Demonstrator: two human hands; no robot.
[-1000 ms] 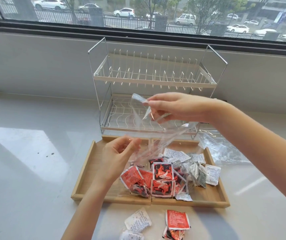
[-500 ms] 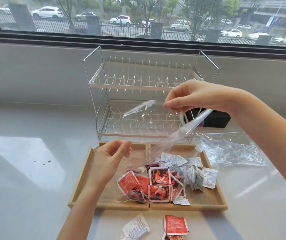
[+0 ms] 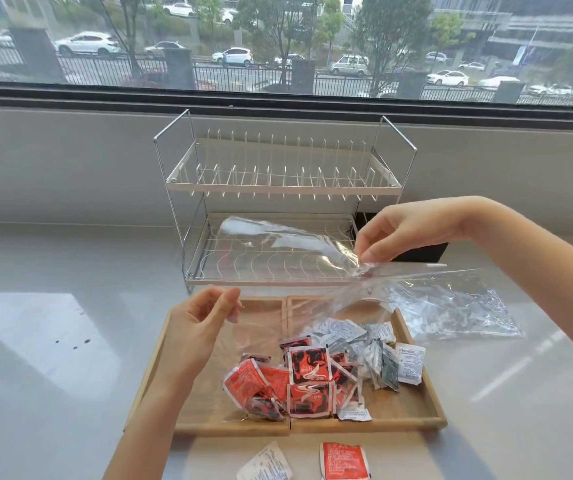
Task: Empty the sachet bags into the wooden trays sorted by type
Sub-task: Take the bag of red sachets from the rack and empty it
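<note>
Head view: right hand pinches emptied clear bag above wooden trays; left hand loose, holding nothing. Red sachets straddle divider beside white sachets. Next, probably: discard bag, sort strays.

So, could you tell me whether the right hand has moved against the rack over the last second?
Yes. The right hand has moved right along the rack, from its middle to its right end.

Two wooden trays sit side by side on the worktop, sachets heaped across their join. A wire rack stands behind them, an empty bag lies to their right, and two loose sachets lie in front.
</note>
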